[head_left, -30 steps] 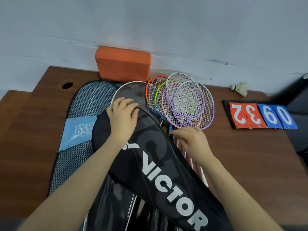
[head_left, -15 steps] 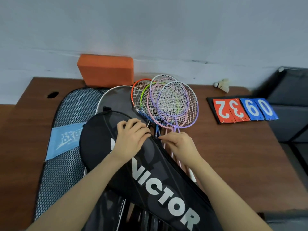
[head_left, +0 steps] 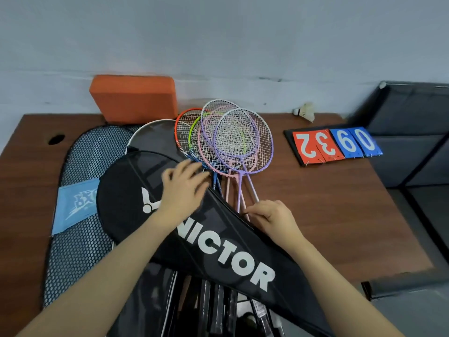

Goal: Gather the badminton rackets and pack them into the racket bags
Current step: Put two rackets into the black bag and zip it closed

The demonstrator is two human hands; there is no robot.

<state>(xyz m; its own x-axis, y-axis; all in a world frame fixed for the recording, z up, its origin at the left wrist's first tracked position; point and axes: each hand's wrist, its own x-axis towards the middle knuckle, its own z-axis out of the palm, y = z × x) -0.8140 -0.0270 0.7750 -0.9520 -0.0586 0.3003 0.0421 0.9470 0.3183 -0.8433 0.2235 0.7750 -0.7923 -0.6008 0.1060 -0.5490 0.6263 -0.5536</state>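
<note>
Brown bench (head_left: 328, 215) carries everything; landmark is the black VICTOR racket bag (head_left: 218, 249), lying diagonally across the middle, wide end to the far left.

Under it and to its left: a black mesh racket bag (head_left: 82, 215) with a light blue label (head_left: 73, 203), flat and unused so far by the look of it.

Just beyond the VICTOR bag's far edge: a white-rimmed dark head cover or flap (head_left: 155, 137), can't tell which.

Rackets (head_left: 228, 139): a fan of coloured ones (orange, green, pink, purple frames), heads past the bag's far-right edge, shafts running in under that edge. So heads out, handles in or beneath; not packed yet. Probably fanned so they go in as one bundle.

Near side of the bag: dark handles (head_left: 213, 307) poke out below it, hanging off the bench edge.

Orange foam block (head_left: 133, 98) far behind the bag, against the wall. Flip scoreboard (head_left: 337, 144) well right of it, shuttlecock (head_left: 305, 111) beyond that.

Left hand (head_left: 182, 190): motion-blurred, fingers spread flat on the bag top by the racket throats; grip wide, holding nothing, likely pinning the fabric.

Right hand (head_left: 272, 217): narrow pinch grip on the bag's right edge where the shafts enter; likely zipper pull or seam, too small to tell. My read: opening or closing that edge around the shafts.
</note>
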